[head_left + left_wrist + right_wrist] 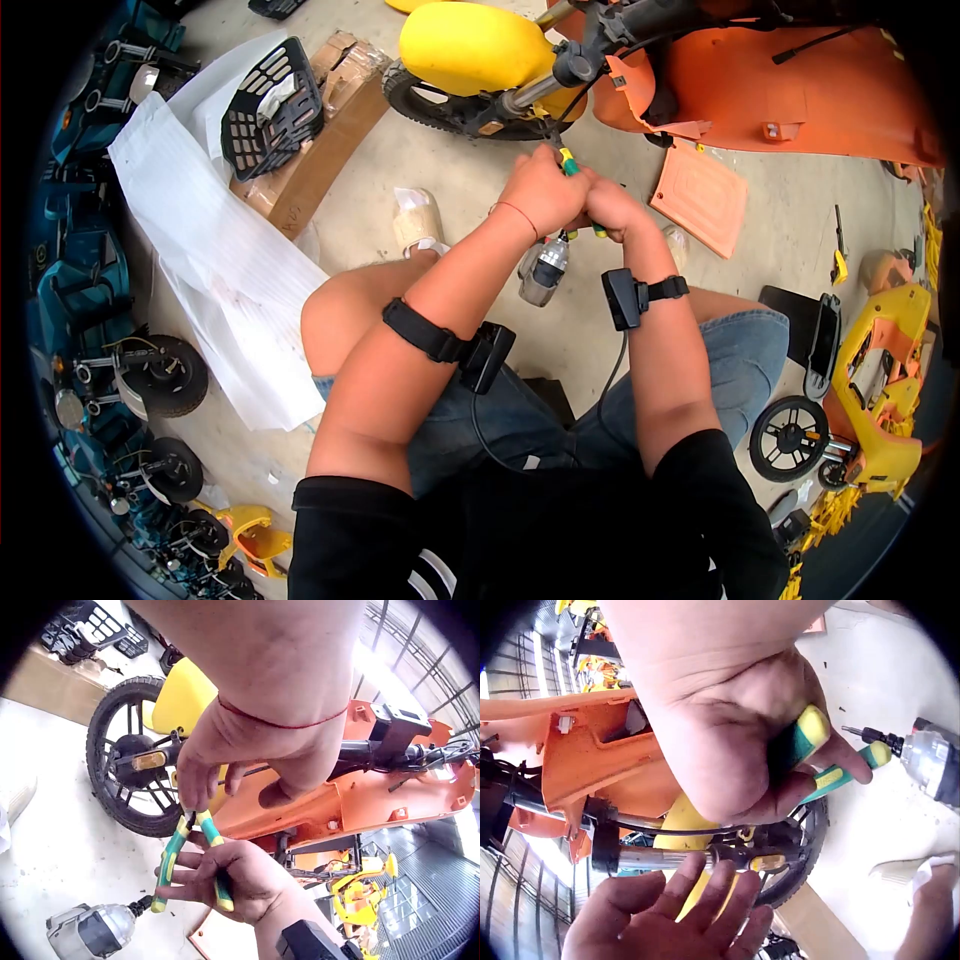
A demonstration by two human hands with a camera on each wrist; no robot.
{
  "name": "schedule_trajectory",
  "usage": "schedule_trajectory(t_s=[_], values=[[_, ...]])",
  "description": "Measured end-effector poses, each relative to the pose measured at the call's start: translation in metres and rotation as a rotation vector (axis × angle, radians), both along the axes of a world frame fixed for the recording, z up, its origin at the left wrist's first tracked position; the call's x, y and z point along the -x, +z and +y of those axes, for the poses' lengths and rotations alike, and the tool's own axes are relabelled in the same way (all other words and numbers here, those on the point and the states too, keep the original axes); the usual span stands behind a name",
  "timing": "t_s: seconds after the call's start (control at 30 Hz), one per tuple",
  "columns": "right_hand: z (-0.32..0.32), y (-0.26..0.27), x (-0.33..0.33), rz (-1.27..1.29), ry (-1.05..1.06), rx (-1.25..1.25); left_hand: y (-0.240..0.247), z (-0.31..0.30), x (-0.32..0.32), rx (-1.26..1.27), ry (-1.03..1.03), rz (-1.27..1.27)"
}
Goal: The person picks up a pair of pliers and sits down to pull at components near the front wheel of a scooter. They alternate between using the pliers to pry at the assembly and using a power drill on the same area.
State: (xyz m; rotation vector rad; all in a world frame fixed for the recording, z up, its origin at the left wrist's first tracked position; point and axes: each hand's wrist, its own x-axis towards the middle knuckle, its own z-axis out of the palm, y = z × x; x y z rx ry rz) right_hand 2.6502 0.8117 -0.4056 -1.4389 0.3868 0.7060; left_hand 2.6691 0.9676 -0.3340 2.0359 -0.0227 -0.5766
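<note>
Pliers with green and yellow handles (174,851) are gripped in my right hand (612,207), its fingers wrapped around the spread handles (799,742). My left hand (545,190), with a thin red band at the wrist, is beside the head of the pliers. In the left wrist view the fingertips of my left hand (262,750) overlap the pliers' head, and contact cannot be told. The right wrist view shows my left hand (667,922) with fingers loosely bent and apart. Beyond both hands are the black wheel (124,761) and yellow fender (478,45).
A power driver (543,272) is below my hands in the head view. Orange bodywork (790,90) extends to the right, above an orange panel (702,198). At left are a cardboard box (335,150), black basket (270,110) and white foam sheet (215,260).
</note>
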Motion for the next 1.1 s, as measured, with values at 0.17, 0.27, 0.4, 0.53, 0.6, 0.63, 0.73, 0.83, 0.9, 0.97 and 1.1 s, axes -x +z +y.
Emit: schedule_trajectory(t_s=[0.17, 0.27, 0.4, 0.53, 0.6, 0.63, 0.73, 0.83, 0.9, 0.97, 1.1], values=[[-0.003, 0.006, -0.019, -0.070, 0.115, 0.182, 0.004, 0.002, 0.004, -0.079, -0.027, -0.060], [-0.003, 0.015, -0.024, -0.069, 0.174, 0.342, 0.004, 0.005, 0.004, -0.098, -0.078, -0.052], [-0.001, -0.009, -0.019, -0.014, 0.069, 0.109, 0.002, 0.009, 0.002, -0.137, -0.146, -0.059], [0.007, -0.011, 0.001, 0.083, -0.217, -0.563, -0.004, 0.011, 0.002, -0.106, -0.126, -0.104], [0.021, -0.027, 0.009, 0.069, -0.314, -0.896, -0.017, 0.012, 0.001, -0.091, -0.134, -0.143], [0.031, -0.033, 0.012, 0.059, -0.361, -1.062, -0.013, 0.013, 0.000, -0.107, -0.123, -0.147], [0.061, -0.049, 0.019, -0.018, -0.528, -1.348, 0.006, 0.013, -0.001, -0.128, -0.031, -0.169], [0.084, -0.040, 0.017, -0.021, -0.718, -1.485, 0.016, 0.015, -0.005, -0.104, 0.102, -0.226], [0.085, -0.054, 0.014, 0.000, -0.734, -1.544, 0.010, 0.019, -0.005, -0.080, 0.119, -0.258], [0.077, -0.048, 0.017, 0.040, -0.696, -1.384, 0.011, 0.023, -0.004, -0.194, 0.107, -0.268], [0.030, -0.004, 0.013, 0.132, -0.307, -0.871, 0.013, 0.024, 0.001, -0.302, 0.000, -0.148]])
